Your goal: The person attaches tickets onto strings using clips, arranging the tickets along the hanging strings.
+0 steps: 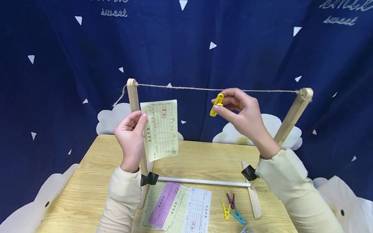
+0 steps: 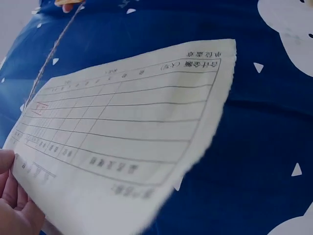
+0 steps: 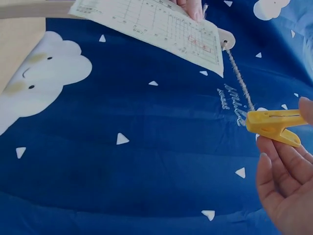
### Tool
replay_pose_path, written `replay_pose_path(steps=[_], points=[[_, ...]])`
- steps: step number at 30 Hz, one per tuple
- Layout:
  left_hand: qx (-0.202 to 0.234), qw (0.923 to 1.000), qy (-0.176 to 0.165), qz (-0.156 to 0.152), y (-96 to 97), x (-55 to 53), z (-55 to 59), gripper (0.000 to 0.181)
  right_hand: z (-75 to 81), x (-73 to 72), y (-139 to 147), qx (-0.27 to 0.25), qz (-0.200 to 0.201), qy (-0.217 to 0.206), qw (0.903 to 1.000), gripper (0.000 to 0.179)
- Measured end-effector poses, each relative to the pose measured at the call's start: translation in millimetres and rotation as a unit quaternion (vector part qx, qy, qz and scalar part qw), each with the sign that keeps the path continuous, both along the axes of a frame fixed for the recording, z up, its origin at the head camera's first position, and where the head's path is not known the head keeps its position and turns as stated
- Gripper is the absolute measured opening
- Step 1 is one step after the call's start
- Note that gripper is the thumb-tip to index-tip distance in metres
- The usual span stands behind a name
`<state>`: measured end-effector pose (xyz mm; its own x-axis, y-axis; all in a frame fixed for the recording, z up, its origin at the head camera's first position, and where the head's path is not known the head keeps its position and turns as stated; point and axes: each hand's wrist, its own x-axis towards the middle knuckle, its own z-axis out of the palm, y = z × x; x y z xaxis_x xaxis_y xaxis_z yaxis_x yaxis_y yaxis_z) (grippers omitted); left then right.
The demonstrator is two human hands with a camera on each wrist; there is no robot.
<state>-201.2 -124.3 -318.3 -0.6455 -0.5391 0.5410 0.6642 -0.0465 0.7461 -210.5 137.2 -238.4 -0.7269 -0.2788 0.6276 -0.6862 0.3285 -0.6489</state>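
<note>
My left hand (image 1: pixel 131 136) pinches a pale green printed form (image 1: pixel 160 131) by its left edge, between thumb and fingers. The form hangs upright near the left post, its top edge a little below the twine (image 1: pixel 188 88). In the left wrist view the sheet (image 2: pixel 132 117) fills much of the picture, with a red stamp at its far end. My right hand (image 1: pixel 243 108) holds a yellow clothespin (image 1: pixel 218 105) between thumb and fingers, close to the twine. The right wrist view shows that clothespin (image 3: pixel 274 122) with its jaws pointing left.
Twine runs between a left wooden post (image 1: pixel 133 94) and a right wooden post (image 1: pixel 293 115). A white rod (image 1: pixel 204 182) joins the stand's feet. Green, purple (image 1: pixel 165 204) and white forms (image 1: pixel 197 214) overlap on the table. Several clothespins (image 1: pixel 238 216) lie right of them.
</note>
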Motion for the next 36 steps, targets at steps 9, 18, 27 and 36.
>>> replay_pose_path(steps=[9,18,27,36], points=[[0.050,0.9985,0.022,0.007,-5.3,-2.1,11.0,0.007,25.8,-7.0,-19.7,-0.017,0.024,-0.001,0.9996,0.024],[0.055,0.9983,0.019,0.003,-5.2,-2.9,19.1,0.009,43.2,-16.8,-36.8,-0.062,0.071,-0.033,0.9950,0.022],[0.069,0.9972,0.027,-0.001,-8.6,-6.9,25.1,0.009,55.7,-30.2,-53.4,-0.072,0.055,-0.056,0.9943,0.023],[0.057,0.9980,0.025,0.011,-6.1,-8.7,26.4,0.010,63.9,-41.1,-71.1,-0.053,0.055,-0.071,0.9945,0.024]])
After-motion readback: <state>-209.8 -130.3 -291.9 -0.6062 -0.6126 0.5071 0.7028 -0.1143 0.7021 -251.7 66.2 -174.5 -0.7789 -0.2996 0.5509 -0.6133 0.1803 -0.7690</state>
